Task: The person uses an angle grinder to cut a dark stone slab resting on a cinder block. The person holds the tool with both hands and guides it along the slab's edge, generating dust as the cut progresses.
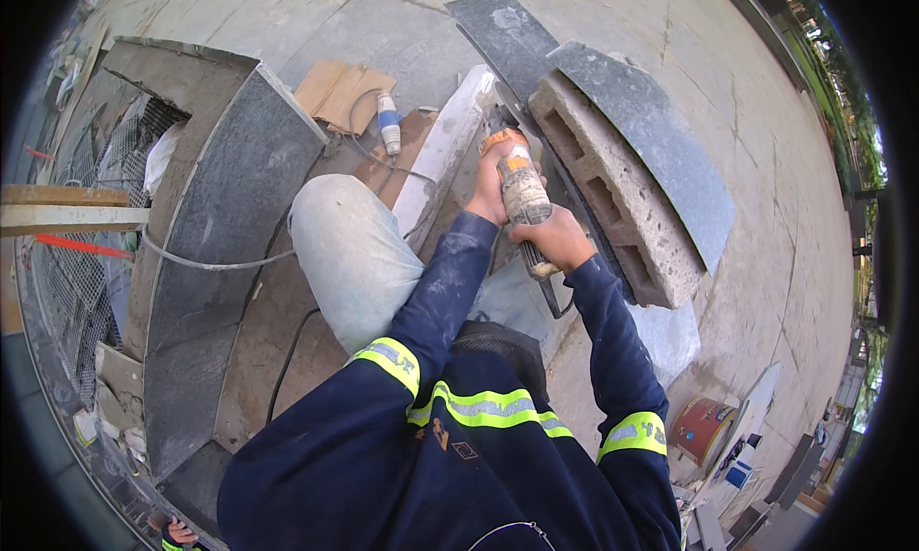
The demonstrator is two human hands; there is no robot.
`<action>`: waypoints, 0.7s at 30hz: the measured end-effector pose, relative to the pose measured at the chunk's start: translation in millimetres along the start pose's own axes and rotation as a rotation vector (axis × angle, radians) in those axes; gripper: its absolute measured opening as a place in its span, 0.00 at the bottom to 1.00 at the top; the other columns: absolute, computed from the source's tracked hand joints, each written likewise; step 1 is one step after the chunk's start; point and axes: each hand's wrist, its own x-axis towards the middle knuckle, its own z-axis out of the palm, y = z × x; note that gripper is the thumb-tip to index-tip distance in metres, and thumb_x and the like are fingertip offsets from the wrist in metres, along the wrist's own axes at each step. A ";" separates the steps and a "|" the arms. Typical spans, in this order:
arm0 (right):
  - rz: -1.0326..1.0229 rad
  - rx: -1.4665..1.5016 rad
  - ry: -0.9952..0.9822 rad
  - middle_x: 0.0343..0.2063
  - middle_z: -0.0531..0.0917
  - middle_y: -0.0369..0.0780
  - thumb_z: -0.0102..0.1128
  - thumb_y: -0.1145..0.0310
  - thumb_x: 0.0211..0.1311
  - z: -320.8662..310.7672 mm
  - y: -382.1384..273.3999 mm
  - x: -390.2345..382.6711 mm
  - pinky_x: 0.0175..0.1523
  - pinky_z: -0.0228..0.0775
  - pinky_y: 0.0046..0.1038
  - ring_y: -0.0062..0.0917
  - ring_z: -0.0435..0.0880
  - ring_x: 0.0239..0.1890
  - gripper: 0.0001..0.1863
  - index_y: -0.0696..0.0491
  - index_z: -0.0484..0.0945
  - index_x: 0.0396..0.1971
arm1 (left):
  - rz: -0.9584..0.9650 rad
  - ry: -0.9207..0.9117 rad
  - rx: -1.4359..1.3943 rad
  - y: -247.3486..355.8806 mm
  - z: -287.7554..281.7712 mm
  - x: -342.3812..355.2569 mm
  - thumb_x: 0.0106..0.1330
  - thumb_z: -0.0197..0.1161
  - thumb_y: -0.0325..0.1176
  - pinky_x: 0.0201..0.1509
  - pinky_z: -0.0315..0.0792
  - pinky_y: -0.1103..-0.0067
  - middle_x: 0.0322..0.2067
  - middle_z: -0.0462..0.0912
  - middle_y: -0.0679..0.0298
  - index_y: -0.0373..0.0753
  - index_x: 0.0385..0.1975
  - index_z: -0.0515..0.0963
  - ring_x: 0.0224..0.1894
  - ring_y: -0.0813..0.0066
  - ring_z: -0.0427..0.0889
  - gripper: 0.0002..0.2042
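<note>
Both my hands are wrapped round a dusty angle grinder [525,192] with an orange head. My left hand [489,185] grips it just behind the head, while my right hand [560,238] closes on the rear of its body. The grinder's head is beside the edge of a dark stone slab [503,34]; its disc is hard to make out, and I cannot tell whether it touches. To the right, a hollow concrete block [661,240] lies against a grey slab [651,134]. My bent knee [345,245] is left of the grinder.
A pale bar [450,134] and a blue-and-white plug connector [389,123] on cardboard [330,87] lie left of the grinder. Cables run nearby. Large slabs [230,178] stand left, near wooden planks [67,208]. A red bucket [704,428] is lower right. Another person's hand [180,532] shows lower left.
</note>
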 end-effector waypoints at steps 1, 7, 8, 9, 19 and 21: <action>0.006 -0.020 -0.002 0.26 0.82 0.48 0.68 0.59 0.34 -0.4 -1.8 -3.1 0.39 0.72 0.29 0.34 0.83 0.30 0.25 0.65 0.79 0.30 | -0.005 -0.002 -0.008 -1.6 0.3 -2.9 0.58 0.58 0.50 0.32 0.79 0.63 0.31 0.76 0.53 0.35 0.44 0.65 0.30 0.55 0.80 0.25; -0.021 -0.090 0.032 0.24 0.81 0.41 0.68 0.64 0.38 2.8 5.7 -19.0 0.34 0.71 0.26 0.24 0.79 0.26 0.21 0.64 0.76 0.30 | 0.004 0.015 -0.002 -11.8 8.5 -21.0 0.55 0.59 0.49 0.30 0.79 0.64 0.28 0.77 0.54 0.36 0.43 0.67 0.27 0.56 0.81 0.24; -0.010 -0.085 0.034 0.24 0.81 0.41 0.68 0.64 0.38 2.5 3.0 -23.2 0.34 0.71 0.26 0.24 0.79 0.26 0.21 0.64 0.76 0.31 | 0.002 0.016 -0.006 -12.7 8.0 -22.4 0.56 0.59 0.49 0.30 0.79 0.64 0.29 0.77 0.54 0.36 0.43 0.67 0.27 0.56 0.81 0.24; 0.001 -0.081 0.036 0.24 0.81 0.41 0.68 0.64 0.38 1.3 -2.0 -28.8 0.35 0.71 0.26 0.24 0.79 0.26 0.21 0.64 0.76 0.31 | 0.001 0.017 -0.009 -13.7 7.5 -23.9 0.56 0.59 0.49 0.30 0.79 0.64 0.29 0.77 0.54 0.36 0.43 0.67 0.27 0.56 0.81 0.24; -0.057 -0.068 0.042 0.23 0.80 0.40 0.67 0.66 0.38 3.6 14.3 -44.0 0.34 0.71 0.26 0.23 0.79 0.24 0.20 0.64 0.76 0.31 | -0.038 -0.011 -0.009 -27.3 6.2 -36.4 0.59 0.56 0.50 0.31 0.79 0.64 0.30 0.76 0.55 0.36 0.43 0.66 0.29 0.57 0.81 0.23; -0.055 -0.033 0.039 0.23 0.80 0.40 0.67 0.66 0.38 3.2 13.6 -48.4 0.34 0.71 0.26 0.24 0.79 0.24 0.20 0.64 0.76 0.30 | -0.038 -0.006 0.006 -28.6 8.0 -40.2 0.59 0.56 0.51 0.31 0.79 0.65 0.30 0.76 0.55 0.36 0.43 0.66 0.29 0.57 0.81 0.23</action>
